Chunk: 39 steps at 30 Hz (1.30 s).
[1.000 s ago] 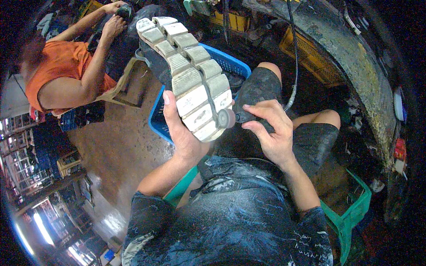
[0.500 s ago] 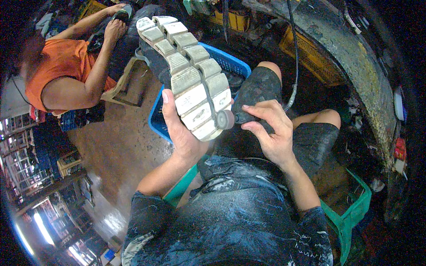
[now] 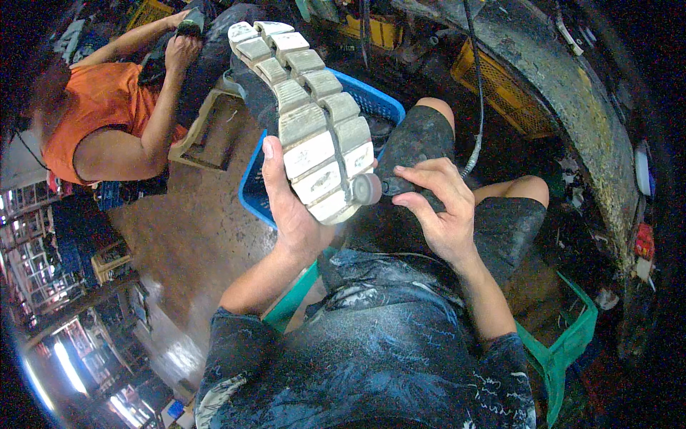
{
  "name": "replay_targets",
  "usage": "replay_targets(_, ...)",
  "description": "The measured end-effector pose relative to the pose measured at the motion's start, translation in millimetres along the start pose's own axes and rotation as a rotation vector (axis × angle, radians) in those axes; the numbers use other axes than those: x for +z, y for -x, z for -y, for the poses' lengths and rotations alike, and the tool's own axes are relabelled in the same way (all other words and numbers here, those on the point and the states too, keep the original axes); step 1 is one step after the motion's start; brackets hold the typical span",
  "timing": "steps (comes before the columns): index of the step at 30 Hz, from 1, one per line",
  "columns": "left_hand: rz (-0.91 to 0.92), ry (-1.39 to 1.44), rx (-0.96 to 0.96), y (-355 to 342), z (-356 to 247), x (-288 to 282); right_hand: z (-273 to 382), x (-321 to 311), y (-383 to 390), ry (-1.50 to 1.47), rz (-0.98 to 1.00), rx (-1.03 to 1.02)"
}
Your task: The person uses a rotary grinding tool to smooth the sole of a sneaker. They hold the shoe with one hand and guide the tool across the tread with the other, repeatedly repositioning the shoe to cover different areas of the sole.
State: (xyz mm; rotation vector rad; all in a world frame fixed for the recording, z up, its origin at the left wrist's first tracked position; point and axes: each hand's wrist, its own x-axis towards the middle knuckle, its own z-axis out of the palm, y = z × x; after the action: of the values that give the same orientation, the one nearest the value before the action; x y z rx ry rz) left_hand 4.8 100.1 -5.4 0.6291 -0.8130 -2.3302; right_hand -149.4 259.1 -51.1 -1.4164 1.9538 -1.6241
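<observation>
Bare floor [image 3: 193, 229] lies open leftward; left hand [image 3: 289, 207] grips the shoe [image 3: 307, 121] sole-up over the blue basket [image 3: 251, 193], right hand [image 3: 436, 207] clasps a small grinder [image 3: 375, 188] at its heel edge

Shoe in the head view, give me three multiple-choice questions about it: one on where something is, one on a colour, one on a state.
1. Where is the small grinding tool?
A. at the heel end of the sole
B. on the floor
C. in the crate

2. What colour is the crate behind the shoe?
A. red
B. blue
C. white

3. How is the shoe held?
A. sole up, toward the camera
B. sole down on the knee
C. lying in the crate

Answers: 1 A, the right hand presses the tool's round tip to the sole's near end. 2 B, its rim is plainly blue. 3 A, the left hand grips it with the pale tread blocks facing up.
</observation>
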Motion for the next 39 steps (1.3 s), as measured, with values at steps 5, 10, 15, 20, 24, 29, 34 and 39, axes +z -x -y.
replay_targets(5, -0.077, -0.115, 0.027, -1.8, 0.4, 7.8, 3.7, -2.5, 1.3, 0.017, 0.047, -0.012)
replay_targets(10, -0.042, -0.114, 0.013, -1.5, -2.3, 7.2, 2.1, -5.6, -1.2, 0.035, 0.053, -0.031)
replay_targets(15, -0.028, -0.06, -0.043, -7.0, -5.4, -1.3, 1.2, -7.1, 1.7, 0.045, 0.069, -0.025)
replay_targets(20, -0.042, 0.058, -0.172, -11.5, -16.3, -3.4, 0.0, -11.6, 1.9, 0.028, 0.022, 0.013)
replay_targets(24, 0.023, 0.064, -0.195, -18.1, -23.1, 1.3, 4.5, -9.8, 1.3, 0.006, 0.055, 0.0)
replay_targets(29, -0.022, 0.007, -0.19, -23.3, -26.8, 6.4, 3.7, -9.8, -2.2, 0.015, 0.037, 0.003)
replay_targets(34, -0.01, -0.032, -0.212, -22.7, -27.1, 8.9, 0.5, -7.2, -2.8, -0.034, 0.021, -0.057)
replay_targets(39, -0.006, -0.049, -0.338, -24.1, -33.6, 2.9, 3.5, -10.9, -0.8, -0.001, 0.057, -0.024)
